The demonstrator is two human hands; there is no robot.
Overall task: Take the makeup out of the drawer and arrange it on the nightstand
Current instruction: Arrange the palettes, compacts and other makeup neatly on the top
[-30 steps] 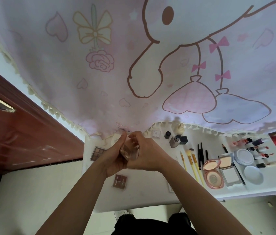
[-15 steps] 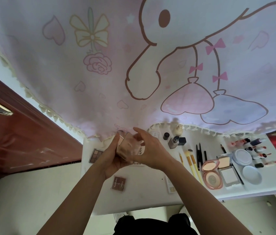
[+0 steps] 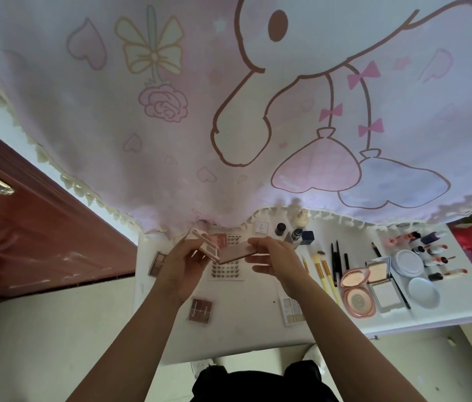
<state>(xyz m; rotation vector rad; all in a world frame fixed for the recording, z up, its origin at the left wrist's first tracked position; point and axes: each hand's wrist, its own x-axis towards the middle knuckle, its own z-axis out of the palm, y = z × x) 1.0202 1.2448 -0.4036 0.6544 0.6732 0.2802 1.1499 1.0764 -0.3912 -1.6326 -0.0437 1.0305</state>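
Both my hands hold one pink makeup palette [image 3: 223, 250] open above the white nightstand [image 3: 246, 340]. My left hand [image 3: 184, 264] grips the pan half, tilted up at the left. My right hand [image 3: 275, 258] pinches the flat lid half at its right edge. Under the palette lies a clear tray of small squares [image 3: 226, 269]. A dark brown eyeshadow square [image 3: 200, 310] and a pale palette [image 3: 292, 310] lie nearer me. At the right are yellow-handled brushes [image 3: 323, 274], dark pencils [image 3: 337, 258], a round pink compact [image 3: 356, 290], a square powder compact [image 3: 382, 282] and several lipsticks [image 3: 434, 256].
A pink cartoon-print cloth [image 3: 229, 111] with a fringed hem hangs over the back of the nightstand. Small bottles [image 3: 295, 232] stand under its hem. Two white round lids [image 3: 414, 274] lie at the right. A red-brown door [image 3: 26, 227] is at the left, pale floor below.
The palette, held closed between both hands a second ago, has been opened. My hands have moved apart, left holding the pan half, right holding the lid.
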